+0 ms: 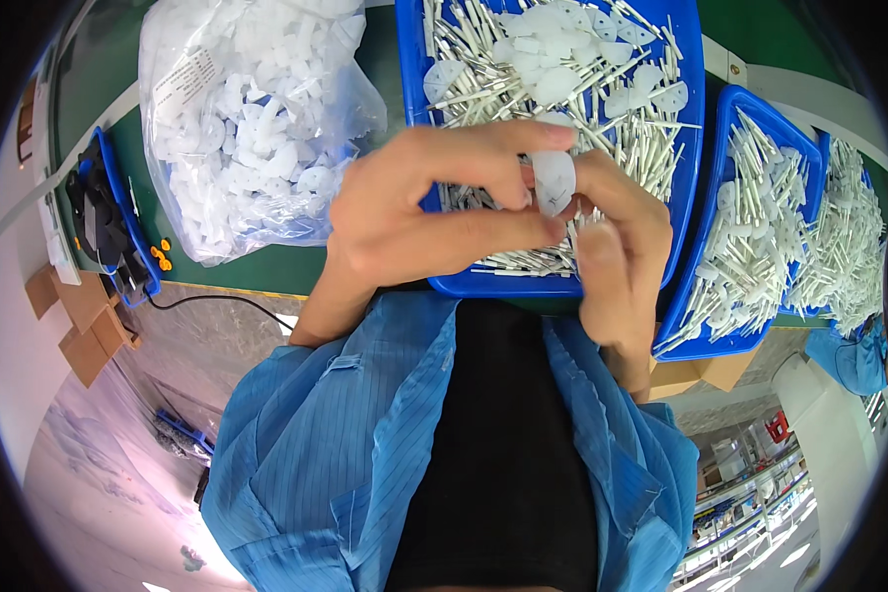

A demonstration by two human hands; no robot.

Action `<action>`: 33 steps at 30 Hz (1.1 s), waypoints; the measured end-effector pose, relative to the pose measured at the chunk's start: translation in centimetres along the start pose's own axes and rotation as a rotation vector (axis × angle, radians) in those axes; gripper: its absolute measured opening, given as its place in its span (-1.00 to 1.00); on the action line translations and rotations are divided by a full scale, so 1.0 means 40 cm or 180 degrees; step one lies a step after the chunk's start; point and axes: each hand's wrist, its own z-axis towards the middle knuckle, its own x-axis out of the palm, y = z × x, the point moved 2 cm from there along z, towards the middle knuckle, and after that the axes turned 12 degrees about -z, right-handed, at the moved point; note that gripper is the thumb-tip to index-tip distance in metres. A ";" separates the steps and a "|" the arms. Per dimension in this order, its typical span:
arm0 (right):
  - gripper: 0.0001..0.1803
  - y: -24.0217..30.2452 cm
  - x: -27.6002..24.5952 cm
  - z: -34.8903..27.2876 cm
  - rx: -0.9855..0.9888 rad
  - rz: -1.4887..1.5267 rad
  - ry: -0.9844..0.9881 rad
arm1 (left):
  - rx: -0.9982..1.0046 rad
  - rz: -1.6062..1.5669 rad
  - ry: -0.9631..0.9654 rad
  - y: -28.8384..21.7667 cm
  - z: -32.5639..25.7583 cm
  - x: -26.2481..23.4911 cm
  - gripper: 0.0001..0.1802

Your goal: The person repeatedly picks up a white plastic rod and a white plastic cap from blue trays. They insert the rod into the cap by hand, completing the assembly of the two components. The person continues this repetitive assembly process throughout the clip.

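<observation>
Between my two hands is a small translucent white plastic disc [555, 184], held over the near part of a blue tray [699, 59]. My left hand [434, 202] pinches at its left side, thumb below and fingers above. From the right, the bent fingers of my right hand [617, 237] close on the same disc, the thumb just under it. Loose white plastic pieces [553, 49] and many thin white sticks [651, 148] fill the tray beneath. Whether a stick is in my fingers is hidden.
At the left lies a clear plastic bag [266, 138] of white plastic pieces. Farther left stand a blue bin [118, 187] with black items and several small orange pieces [162, 255]. Another blue tray [676, 331] of sticks and discs sits right. A person's blue sleeve [844, 360] shows far right.
</observation>
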 end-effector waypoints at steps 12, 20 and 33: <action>-0.87 -0.036 -0.052 0.027 0.0303 -0.2146 -0.0521 | -0.0670 -0.0460 -0.1226 0.017 -0.027 0.015 -0.73; -0.81 -0.060 -0.002 0.019 -0.0329 -0.2254 -0.0718 | -0.1926 -0.1224 -0.2324 0.012 -0.034 0.021 -0.66; -0.93 0.031 0.071 -0.007 0.0376 -0.1659 -0.0291 | -0.1784 -0.1777 -0.2225 0.019 -0.032 0.036 -0.80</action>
